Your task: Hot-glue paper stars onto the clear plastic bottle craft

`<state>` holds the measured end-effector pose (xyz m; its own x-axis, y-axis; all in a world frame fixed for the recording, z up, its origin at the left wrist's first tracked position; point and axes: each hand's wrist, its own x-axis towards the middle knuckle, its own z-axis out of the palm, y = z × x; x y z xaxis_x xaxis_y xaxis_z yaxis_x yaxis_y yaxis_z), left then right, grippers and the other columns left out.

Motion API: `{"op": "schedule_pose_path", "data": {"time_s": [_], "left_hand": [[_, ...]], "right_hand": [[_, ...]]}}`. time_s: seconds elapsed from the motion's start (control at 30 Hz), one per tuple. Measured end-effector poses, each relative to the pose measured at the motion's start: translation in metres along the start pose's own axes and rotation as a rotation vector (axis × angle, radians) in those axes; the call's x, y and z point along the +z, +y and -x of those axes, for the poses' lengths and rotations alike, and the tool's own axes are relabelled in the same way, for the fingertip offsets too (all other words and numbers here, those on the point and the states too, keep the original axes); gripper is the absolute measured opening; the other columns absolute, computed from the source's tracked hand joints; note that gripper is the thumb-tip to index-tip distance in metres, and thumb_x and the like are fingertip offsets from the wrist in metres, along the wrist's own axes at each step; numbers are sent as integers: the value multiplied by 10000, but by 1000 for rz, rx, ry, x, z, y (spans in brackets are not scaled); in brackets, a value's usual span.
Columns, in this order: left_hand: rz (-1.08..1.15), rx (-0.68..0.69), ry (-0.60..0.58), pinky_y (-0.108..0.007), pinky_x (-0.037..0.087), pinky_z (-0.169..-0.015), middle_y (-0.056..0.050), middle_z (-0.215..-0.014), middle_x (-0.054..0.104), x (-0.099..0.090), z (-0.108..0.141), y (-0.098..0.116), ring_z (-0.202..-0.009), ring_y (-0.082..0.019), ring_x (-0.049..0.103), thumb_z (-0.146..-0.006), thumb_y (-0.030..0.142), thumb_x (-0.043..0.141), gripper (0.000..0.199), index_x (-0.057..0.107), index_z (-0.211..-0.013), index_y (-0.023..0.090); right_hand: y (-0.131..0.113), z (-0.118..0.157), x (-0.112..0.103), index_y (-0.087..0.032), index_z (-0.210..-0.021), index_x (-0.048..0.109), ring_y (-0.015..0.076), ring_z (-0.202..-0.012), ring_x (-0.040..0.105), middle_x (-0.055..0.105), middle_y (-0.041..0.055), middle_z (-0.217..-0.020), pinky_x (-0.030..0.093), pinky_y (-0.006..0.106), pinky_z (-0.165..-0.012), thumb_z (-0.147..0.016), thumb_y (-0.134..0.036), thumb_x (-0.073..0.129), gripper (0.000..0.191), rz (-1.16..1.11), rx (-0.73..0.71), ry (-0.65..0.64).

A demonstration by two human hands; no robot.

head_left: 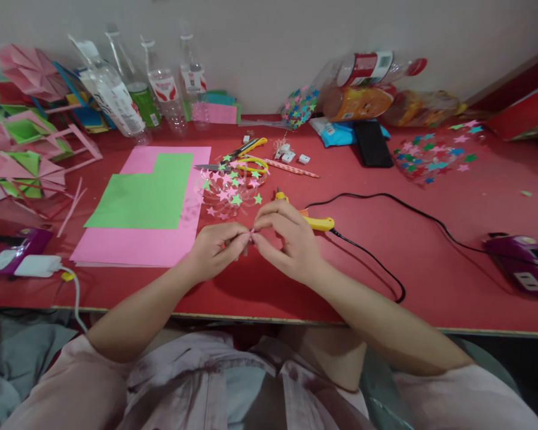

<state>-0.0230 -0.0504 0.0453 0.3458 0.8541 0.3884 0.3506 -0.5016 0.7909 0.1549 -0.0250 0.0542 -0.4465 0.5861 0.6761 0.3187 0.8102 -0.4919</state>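
Both hands meet over the red table [448, 280], close to its near edge. The left hand [217, 251] and the right hand [291, 242] each have their fingertips pinched narrow on one small pink piece [251, 235], right between them. It is too little for me to tell its shape.

Think of a clock around that piece, with the wall at 12. Near it, at 11, sits a see-through bunch with pink and green stars [223, 195]. Just past the bunch lie scissors [250, 166] with yellow handles. A yellow glue gun [319, 223] is at 3, partly behind the right hand, with a black cord. At 10, a green sheet [161, 197] lies on a bigger pink sheet [116, 248].

Farther off, at 1, is a striped pencil [293, 168]. A black phone [373, 144] is at 2, on a blue packet [336, 134]. Four clear bottles [164, 86] stand near the wall, around 10 and 11.
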Motion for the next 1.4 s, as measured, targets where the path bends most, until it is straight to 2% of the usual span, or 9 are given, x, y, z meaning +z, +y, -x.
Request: {"op": "schedule_pose_path", "data": {"time_s": [0.27, 0.33, 0.47, 0.63, 0.77, 0.87, 1.07, 1.2, 1.4], "left_hand": [[60, -6, 69, -185, 432, -502, 13, -611, 621, 1, 1, -4, -493, -68, 527, -856, 175, 523, 145, 602, -734, 168], [76, -9, 114, -185, 427, -500, 16, -608, 607, -1, 3, -7, -497, -65, 519, -869, 183, 522, 171, 582, -710, 172], [99, -22, 269, -167, 403, -463, 28, -601, 569, -7, 4, -10, -477, -49, 493, -884, 186, 508, 201, 550, -688, 180], [101, -63, 347, -143, 370, -423, 40, -575, 564, -12, 3, -10, -441, -30, 474, -875, 158, 492, 205, 540, -676, 178], [63, -84, 379, -148, 361, -417, 40, -533, 542, -12, 0, -8, -435, -34, 457, -848, 157, 507, 224, 530, -626, 174], [67, -113, 413, -149, 352, -406, 35, -526, 543, -13, -2, -6, -430, -36, 448, -825, 159, 512, 225, 531, -602, 172], [95, -171, 457, -155, 335, -392, 50, -492, 520, -16, -4, -5, -407, -42, 431, -803, 161, 526, 165, 574, -646, 179], [62, -175, 472, -161, 331, -397, 51, -483, 499, -17, -6, -5, -406, -42, 424, -791, 155, 522, 195, 524, -598, 179], [4, -161, 476, -178, 328, -405, 54, -498, 503, -17, -6, -6, -404, -46, 410, -789, 166, 527, 171, 540, -620, 184]], "right_hand": [[2, -7, -12, -224, -819, 556, 150, -828, 591, 606, 23, -864, 490, 311, -752, -892, -223, 498, 93, -127, 89, -125], [12, -11, -28, -221, -907, 581, 180, -914, 599, 638, 49, -930, 485, 332, -812, -882, -200, 470, 115, 23, 52, -246], [37, -13, -56, -146, -1043, 613, 271, -965, 604, 652, 137, -1070, 446, 380, -797, -779, -151, 520, 280, 666, 219, -553], [50, -3, -47, -101, -984, 641, 280, -865, 612, 662, 156, -982, 382, 343, -653, -753, -136, 536, 256, 954, 296, -794], [57, 2, -37, -90, -916, 636, 215, -684, 589, 651, 156, -895, 340, 314, -551, -751, -136, 539, 197, 919, 354, -732], [61, -1, -49, -108, -942, 607, 210, -690, 582, 633, 141, -930, 387, 316, -568, -739, -168, 569, 215, 771, 353, -548], [40, -17, -61, -209, -907, 530, 188, -790, 572, 587, 57, -863, 475, 323, -678, -842, -323, 578, 140, 299, 29, -141], [18, -13, -41, -226, -914, 519, 169, -814, 592, 600, 55, -889, 488, 310, -697, -900, -340, 548, 119, 151, -43, -77], [11, 3, -22, -215, -889, 516, 168, -727, 578, 598, 44, -816, 475, 311, -620, -918, -454, 491, 242, 31, -59, -149]]}}
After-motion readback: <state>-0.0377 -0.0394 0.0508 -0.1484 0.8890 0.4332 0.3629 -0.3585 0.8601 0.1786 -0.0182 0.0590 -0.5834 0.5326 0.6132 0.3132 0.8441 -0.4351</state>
